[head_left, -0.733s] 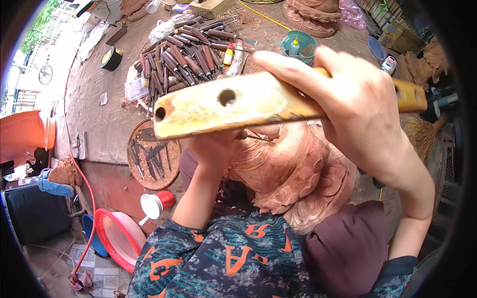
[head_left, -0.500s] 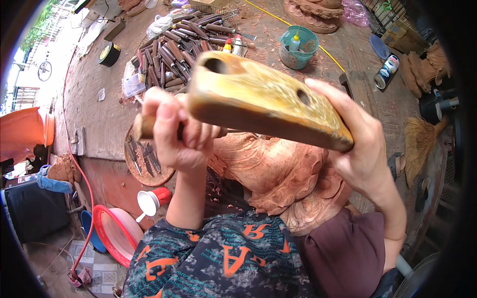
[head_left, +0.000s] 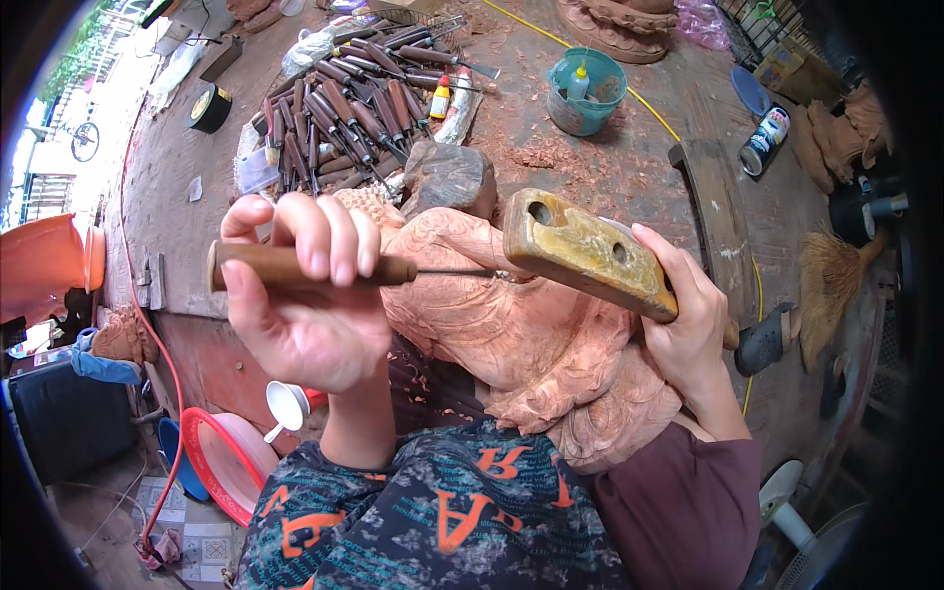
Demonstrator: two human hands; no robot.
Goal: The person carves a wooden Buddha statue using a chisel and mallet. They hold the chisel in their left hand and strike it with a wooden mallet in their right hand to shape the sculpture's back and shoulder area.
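My left hand (head_left: 320, 329) is turned palm up, its fingers curled over the brown wooden handle of a chisel (head_left: 295, 267). The thin dark shank points right, its tip ending close by a worn yellow-brown block (head_left: 580, 258) with two round holes. Gripping that block at its right end is my right hand (head_left: 693, 320); its far fingers are hidden behind it. Below both hands a reddish carved wooden piece (head_left: 521, 344), cut with flowing folds, lies against my lap. Whether the shank's tip touches the carving or the block, I cannot tell.
Many wooden-handled chisels (head_left: 339, 113) lie heaped beyond my left hand, beside a dark block (head_left: 449, 179). A teal bucket (head_left: 587, 93) stands at the back, a spray can (head_left: 765, 141) farther right. A straw broom (head_left: 831, 285) and red-rimmed basin (head_left: 211, 462) flank me.
The block has moved down and right, away from my face, with my right hand. My left hand has rolled palm up and loosened on the chisel handle, shifting left.
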